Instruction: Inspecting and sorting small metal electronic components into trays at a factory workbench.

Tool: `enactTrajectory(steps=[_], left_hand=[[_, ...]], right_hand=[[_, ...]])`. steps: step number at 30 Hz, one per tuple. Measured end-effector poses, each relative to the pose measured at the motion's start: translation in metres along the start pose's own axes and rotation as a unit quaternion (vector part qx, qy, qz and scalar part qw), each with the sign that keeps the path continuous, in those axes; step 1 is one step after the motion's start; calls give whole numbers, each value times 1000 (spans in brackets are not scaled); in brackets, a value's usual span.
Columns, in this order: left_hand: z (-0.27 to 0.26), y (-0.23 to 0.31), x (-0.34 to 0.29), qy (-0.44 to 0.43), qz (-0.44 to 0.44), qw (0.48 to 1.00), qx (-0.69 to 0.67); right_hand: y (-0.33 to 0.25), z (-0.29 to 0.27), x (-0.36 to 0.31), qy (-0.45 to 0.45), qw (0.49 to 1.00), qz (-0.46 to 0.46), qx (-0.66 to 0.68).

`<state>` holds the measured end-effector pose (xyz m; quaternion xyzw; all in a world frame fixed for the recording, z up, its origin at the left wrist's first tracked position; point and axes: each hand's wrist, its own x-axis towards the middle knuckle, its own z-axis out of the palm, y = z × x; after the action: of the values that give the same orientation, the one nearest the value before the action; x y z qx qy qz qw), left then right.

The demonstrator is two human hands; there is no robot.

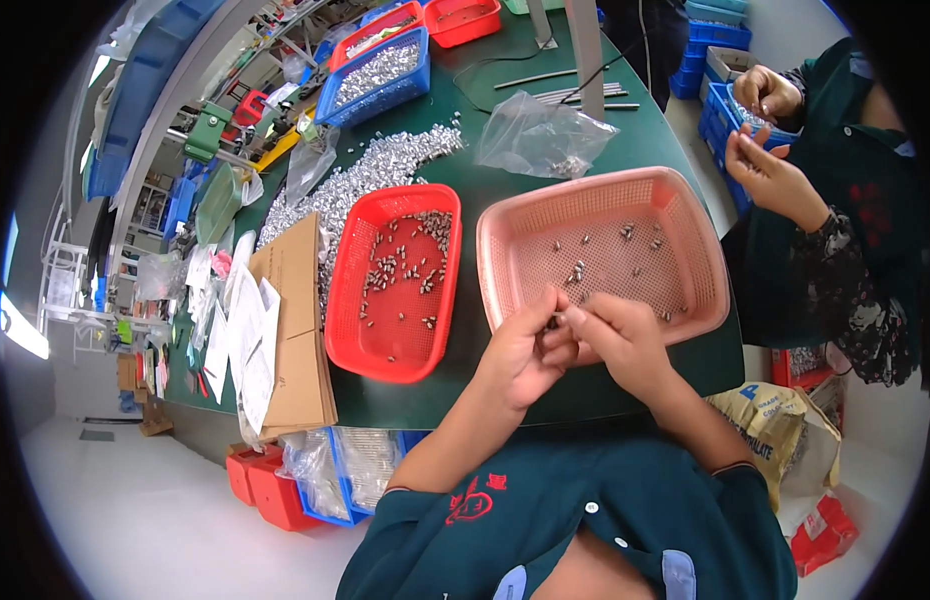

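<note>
My left hand (520, 355) and my right hand (628, 345) meet over the near edge of a pink plastic basket (495, 225). The fingers of both are closed, fingertips together around a small metal part (557, 320), mostly hidden by them. Inside the pink basket lie a few scattered small metal parts (577, 272). To its left is a red plastic basket (342, 300) with many more small silvery parts (390, 268), thickest toward its far right corner.
Behind the red basket spreads a heap of shiny metal pieces (370, 175). A clear plastic bag (540, 135) and metal rods (585, 95) lie at the back. Cardboard (295, 310) with papers stands left. At right, a co-worker's hands (770, 150) are near a blue crate (718, 125).
</note>
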<state>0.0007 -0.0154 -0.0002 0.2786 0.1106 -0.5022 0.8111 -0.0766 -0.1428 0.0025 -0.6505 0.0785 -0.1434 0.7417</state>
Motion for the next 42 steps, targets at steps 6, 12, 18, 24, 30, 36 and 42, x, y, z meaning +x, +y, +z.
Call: enactTrajectory(steps=[6,12,18,24,30,36,42], left_hand=[[5,35,-2,-20,81,994,72],[11,35,10,3,14,971,238],[24,21,46,-52,118,619,775],[34,2,87,-104,80,329,935],[37,-21,87,-120,69,232,963],[42,9,89,-167,-43,457,873],[30,52,53,-167,-179,890,386]], right_hand=[[-22,-42,10,71,996,-39,-30],[-18,-66,5,133,991,-11,-30],[-16,-65,5,121,992,-12,-41],[-19,-68,2,111,993,-18,-31],[-18,-69,0,111,993,-23,-20],[-18,-67,-4,103,994,-22,-9],[-13,-65,-2,94,995,-7,-20]])
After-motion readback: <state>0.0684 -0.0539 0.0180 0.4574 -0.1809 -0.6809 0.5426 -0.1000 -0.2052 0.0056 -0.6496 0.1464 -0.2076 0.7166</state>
